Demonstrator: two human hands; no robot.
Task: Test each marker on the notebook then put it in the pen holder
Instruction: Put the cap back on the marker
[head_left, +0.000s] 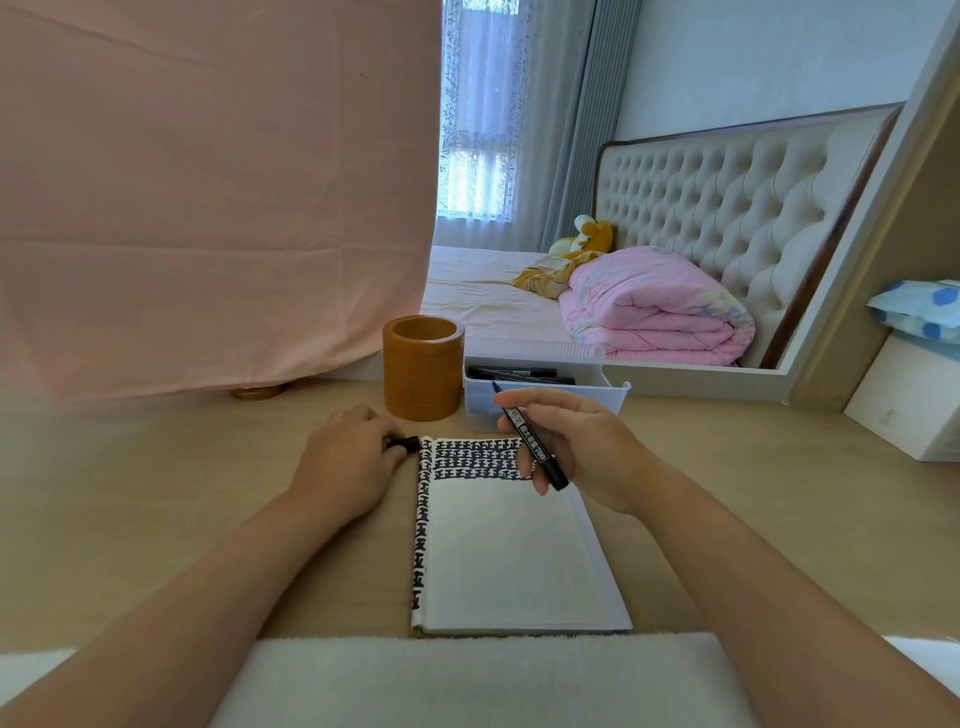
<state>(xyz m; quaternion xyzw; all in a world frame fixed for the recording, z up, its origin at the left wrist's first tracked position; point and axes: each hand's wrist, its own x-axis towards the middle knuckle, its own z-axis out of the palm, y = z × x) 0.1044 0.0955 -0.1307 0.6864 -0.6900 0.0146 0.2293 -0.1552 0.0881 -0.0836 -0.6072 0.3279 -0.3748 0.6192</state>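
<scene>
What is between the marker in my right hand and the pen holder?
Nothing visible. The marker sits in the right hand over the notebook; the pen holder stands open-topped beyond, to its left. The left hand, holding the cap, lies off that path.

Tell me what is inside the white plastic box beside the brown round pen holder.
Black markers lie flat inside the white plastic box. Its front wall and the right hand, holding another marker, cover the rest, so their number cannot be seen.
</scene>
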